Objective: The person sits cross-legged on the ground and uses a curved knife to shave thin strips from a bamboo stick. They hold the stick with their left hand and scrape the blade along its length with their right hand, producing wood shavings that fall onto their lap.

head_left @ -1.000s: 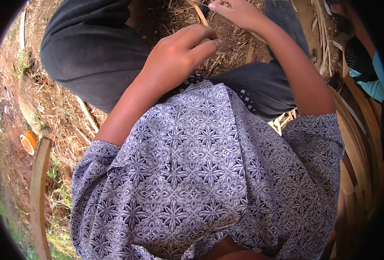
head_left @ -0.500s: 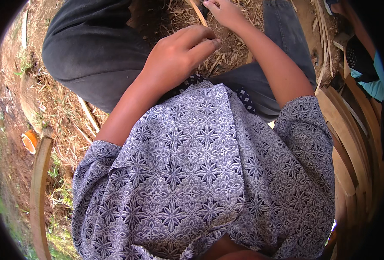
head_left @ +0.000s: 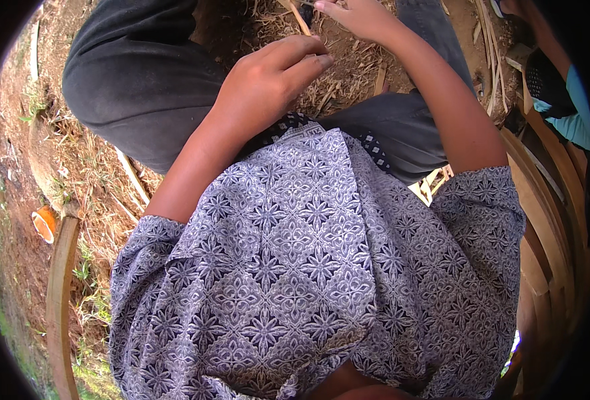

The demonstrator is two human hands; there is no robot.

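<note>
Near the top middle, my left hand (head_left: 268, 77) is closed, its fingers curled over the near end of a thin, pale wooden strip (head_left: 301, 20). The strip runs away from me past the upper edge. Just right of it, my right hand (head_left: 361, 19) is closed, thumb pointing left toward the strip. What it grips is mostly cut off by the upper edge; a sliver of thin grey material shows by the thumb. A small dark object (head_left: 306, 12) lies beside the strip, and I cannot tell whether it belongs to what my right hand holds.
Wood shavings (head_left: 335, 90) litter the ground between my dark-trousered legs (head_left: 141, 87). Curved planks (head_left: 541, 220) are stacked on the right, near a person in blue (head_left: 578, 120). Long thin strips (head_left: 491, 53) lie upper right. An orange cup-like object (head_left: 43, 223) and a plank (head_left: 61, 300) are at left.
My right hand has shifted right and slightly nearer, and its elbow has swung outward. My left hand has moved only slightly to the left and stays curled at the strip.
</note>
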